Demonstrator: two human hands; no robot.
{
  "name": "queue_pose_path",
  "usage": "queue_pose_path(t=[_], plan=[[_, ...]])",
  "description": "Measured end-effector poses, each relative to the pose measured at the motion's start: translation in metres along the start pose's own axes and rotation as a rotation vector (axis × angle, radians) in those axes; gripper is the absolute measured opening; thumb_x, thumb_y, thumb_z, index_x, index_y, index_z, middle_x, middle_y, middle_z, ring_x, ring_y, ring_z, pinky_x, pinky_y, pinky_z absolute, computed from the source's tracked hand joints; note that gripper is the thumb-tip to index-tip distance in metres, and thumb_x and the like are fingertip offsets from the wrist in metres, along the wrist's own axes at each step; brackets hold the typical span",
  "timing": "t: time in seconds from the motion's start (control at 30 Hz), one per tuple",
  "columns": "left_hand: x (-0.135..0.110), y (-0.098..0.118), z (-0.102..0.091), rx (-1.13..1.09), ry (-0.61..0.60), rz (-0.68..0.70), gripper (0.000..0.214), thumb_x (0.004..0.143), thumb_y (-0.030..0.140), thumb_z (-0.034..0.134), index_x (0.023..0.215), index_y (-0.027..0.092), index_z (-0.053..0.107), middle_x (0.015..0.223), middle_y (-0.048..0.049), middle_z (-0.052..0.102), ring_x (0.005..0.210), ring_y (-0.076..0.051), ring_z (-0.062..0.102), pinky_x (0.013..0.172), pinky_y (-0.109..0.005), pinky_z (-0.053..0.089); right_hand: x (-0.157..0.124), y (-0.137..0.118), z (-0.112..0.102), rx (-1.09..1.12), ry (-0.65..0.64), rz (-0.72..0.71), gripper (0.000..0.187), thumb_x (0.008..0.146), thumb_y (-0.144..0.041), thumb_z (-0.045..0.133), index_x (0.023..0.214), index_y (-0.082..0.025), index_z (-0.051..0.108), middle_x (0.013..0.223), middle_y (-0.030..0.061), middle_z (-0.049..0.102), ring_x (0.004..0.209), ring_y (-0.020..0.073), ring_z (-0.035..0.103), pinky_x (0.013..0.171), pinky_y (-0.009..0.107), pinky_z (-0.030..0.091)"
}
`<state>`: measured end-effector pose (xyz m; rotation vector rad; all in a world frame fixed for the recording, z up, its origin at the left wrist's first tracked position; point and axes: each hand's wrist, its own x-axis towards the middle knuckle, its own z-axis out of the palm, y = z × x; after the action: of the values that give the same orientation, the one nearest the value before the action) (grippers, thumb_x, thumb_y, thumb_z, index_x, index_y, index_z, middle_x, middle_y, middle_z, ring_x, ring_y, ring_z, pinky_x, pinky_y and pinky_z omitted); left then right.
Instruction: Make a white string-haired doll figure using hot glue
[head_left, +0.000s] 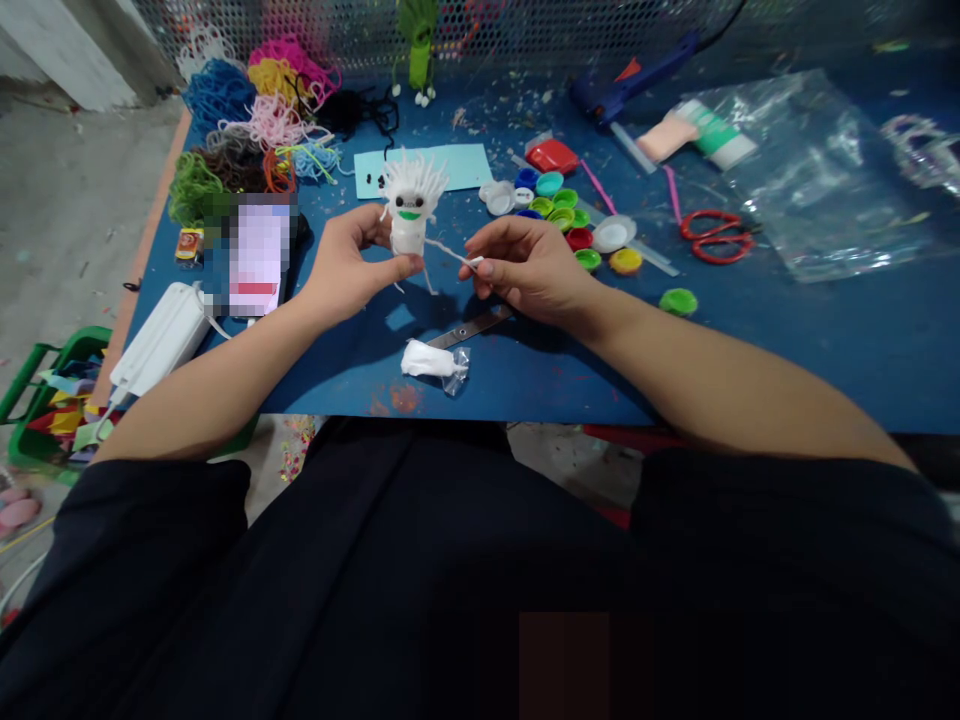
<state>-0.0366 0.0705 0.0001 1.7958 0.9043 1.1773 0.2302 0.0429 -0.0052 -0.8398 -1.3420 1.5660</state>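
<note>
Doll [407, 236], white, spiky hair, green mouth, held upright over blue table [810, 350], in front of light-blue card [466, 166]. Left hand [349, 262] grasping doll body between thumb and fingers. Right hand [534, 264] pinching tip of doll's thin white arm [448, 250], pulled out straight to side. White lump [426, 360] in clear wrap nearer person, touching metal strip [472, 328]. Coloured pots [561, 218] beyond right hand, red scissors [714, 235] farther right. Yarn piles [219, 97] back left.

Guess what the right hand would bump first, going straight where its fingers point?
Probably the white doll's body, past the string arm that the right hand pinches. The left hand is close too; depth is unclear.
</note>
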Motion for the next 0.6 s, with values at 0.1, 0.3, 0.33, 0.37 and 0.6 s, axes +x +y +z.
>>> queue_pose_path(t=[0.1, 0.3, 0.33, 0.37, 0.6], plan=[[-0.0004, 0.0015, 0.0006, 0.004, 0.007, -0.006, 0.039, 0.069, 0.039, 0.099, 0.085, 0.02, 0.068, 0.083, -0.0036, 0.07, 0.089, -0.022, 0.07, 0.092, -0.041, 0.061, 0.0008, 0.002, -0.0006, 0.02, 0.023, -0.003, 0.04, 0.075, -0.044, 0.101, 0.096, -0.022, 0.076, 0.084, 0.0024, 0.076, 0.072, 0.0137, 0.069, 0.061, 0.027, 0.06], [-0.0009, 0.0029, 0.0008, -0.012, 0.012, -0.035, 0.044, 0.068, 0.042, 0.099, 0.082, 0.02, 0.064, 0.082, -0.004, 0.068, 0.089, -0.023, 0.07, 0.092, -0.042, 0.061, 0.0026, 0.0041, -0.0035, 0.111, -0.024, 0.052, 0.028, 0.08, -0.037, 0.094, 0.098, -0.02, 0.082, 0.089, 0.0038, 0.077, 0.078, 0.0139, 0.07, 0.073, 0.029, 0.064], [-0.001, 0.003, 0.0008, -0.013, 0.011, -0.039, 0.044, 0.068, 0.043, 0.099, 0.082, 0.02, 0.064, 0.082, -0.004, 0.067, 0.09, -0.023, 0.071, 0.092, -0.042, 0.061, 0.0024, 0.004, -0.0032, 0.12, -0.029, 0.049, 0.029, 0.077, -0.033, 0.094, 0.1, -0.019, 0.082, 0.09, 0.0039, 0.077, 0.081, 0.0144, 0.071, 0.075, 0.029, 0.064], [-0.0012, 0.0032, 0.0007, -0.012, 0.01, -0.043, 0.044, 0.068, 0.043, 0.099, 0.083, 0.021, 0.064, 0.082, -0.004, 0.068, 0.091, -0.024, 0.071, 0.092, -0.042, 0.061, 0.002, 0.004, -0.0028, 0.118, -0.028, 0.038, 0.031, 0.074, -0.029, 0.095, 0.101, -0.019, 0.082, 0.092, 0.0038, 0.077, 0.084, 0.0151, 0.072, 0.077, 0.029, 0.065], [-0.0021, 0.0029, 0.001, 0.003, 0.016, -0.02, 0.045, 0.07, 0.047, 0.099, 0.083, 0.021, 0.065, 0.084, -0.0045, 0.07, 0.091, -0.024, 0.071, 0.093, -0.043, 0.062, -0.0008, 0.0075, -0.001, -0.035, 0.03, -0.03, 0.048, 0.066, -0.027, 0.101, 0.11, -0.023, 0.082, 0.1, 0.0035, 0.078, 0.097, 0.0185, 0.074, 0.086, 0.032, 0.066]])
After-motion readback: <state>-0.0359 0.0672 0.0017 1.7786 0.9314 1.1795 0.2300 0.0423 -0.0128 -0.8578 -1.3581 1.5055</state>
